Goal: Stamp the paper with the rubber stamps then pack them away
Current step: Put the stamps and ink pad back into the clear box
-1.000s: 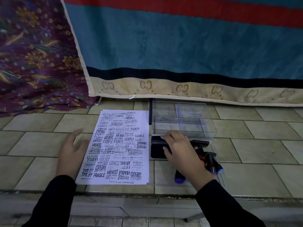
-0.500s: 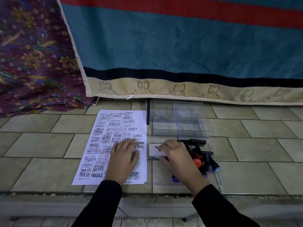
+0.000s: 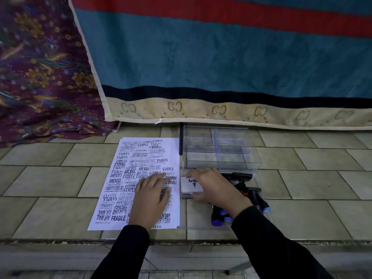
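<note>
Head view, looking down at a tiled floor (image 3: 50,180). A sheet of white paper (image 3: 128,158) lies flat on the tiles, densely covered in black stamp impressions: SAMPLE, FRAGILE, AIR MAIL, AMENDED, FAX OUT, many overlapping and some upside down. More sheets show at its lower right edge, so it is a thin stack.

Left hand (image 3: 151,200): flat on the right half of the paper, palm down, fingers spread and extended toward the far edge. It grasps nothing. Black sleeve to the wrist.

Right hand (image 3: 215,188): placed over a white ink pad case (image 3: 189,185) just right of the paper. Fingertips curl over the far edge of the case and the thumb sits at its near edge, so the hand closes on the case. The lid is shut; part of a printed label and a dark triangle are visible.

Rubber stamps (image 3: 244,188): a cluster of black-handled stamps lies right of the ink pad, partly hidden under the right wrist. Blue ends show near the forearm, a red part between the handles. The exact count cannot be told.

Clear plastic box (image 3: 221,150): beyond the ink pad, upright, divided into compartments, nothing visible inside. A clear tray or lid appears under the stamps; its edges are hard to trace.

Background: a blue blanket (image 3: 221,57) with red and cream bands; purple floral cloth (image 3: 40,67) at left.
</note>
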Tool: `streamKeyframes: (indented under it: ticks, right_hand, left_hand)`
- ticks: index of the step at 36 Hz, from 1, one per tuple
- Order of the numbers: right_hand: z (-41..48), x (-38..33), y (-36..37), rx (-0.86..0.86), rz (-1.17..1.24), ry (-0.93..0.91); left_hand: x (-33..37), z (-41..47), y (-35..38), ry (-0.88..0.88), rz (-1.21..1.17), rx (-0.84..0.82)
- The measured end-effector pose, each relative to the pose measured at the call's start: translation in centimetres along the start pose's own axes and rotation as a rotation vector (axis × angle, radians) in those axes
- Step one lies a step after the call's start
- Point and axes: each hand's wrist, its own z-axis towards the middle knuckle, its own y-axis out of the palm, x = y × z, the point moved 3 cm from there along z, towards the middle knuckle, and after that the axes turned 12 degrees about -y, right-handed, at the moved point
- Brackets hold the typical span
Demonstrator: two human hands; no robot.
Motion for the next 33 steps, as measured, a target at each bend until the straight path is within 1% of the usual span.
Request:
streamKeyframes:
  ticks: [4, 9, 11, 14, 18, 20, 24, 33]
  right_hand:
    - [0.5, -0.2, -2.7, 0.166, 0.252, -0.020]
    - [2.5, 2.1, -6.1, 0.298, 0.266, 0.035]
    - [3.5, 3.5, -6.6, 0.281, 0.210, 0.083]
    - [4.7, 5.4, -6.3, 0.209, 0.169, 0.140]
    - [5.6, 6.7, -5.2, 0.084, 0.193, 0.150]
    - [5.9, 7.1, -4.9, 0.052, 0.216, 0.154]
    - [6.7, 7.8, -4.3, -0.014, 0.189, 0.150]
    - [6.9, 8.0, -3.5, -0.042, 0.127, 0.121]
  left_hand:
    - [0.1, 0.0, -0.1, 0.006, -0.006, 0.011]
    - [0.1, 0.0, -0.1, -0.011, -0.024, -0.003]
    - [0.1, 0.0, -0.2, -0.021, -0.030, -0.002]
    - [0.1, 0.0, -0.2, -0.021, -0.034, 0.002]
    - [0.0, 0.1, -0.2, -0.025, -0.033, 0.004]
    - [0.0, 0.1, -0.2, -0.023, -0.033, 0.002]
    - [0.0, 0.0, -0.2, -0.024, -0.034, 0.006]
    - [0.0, 0.1, 0.0, -0.024, -0.024, -0.002]
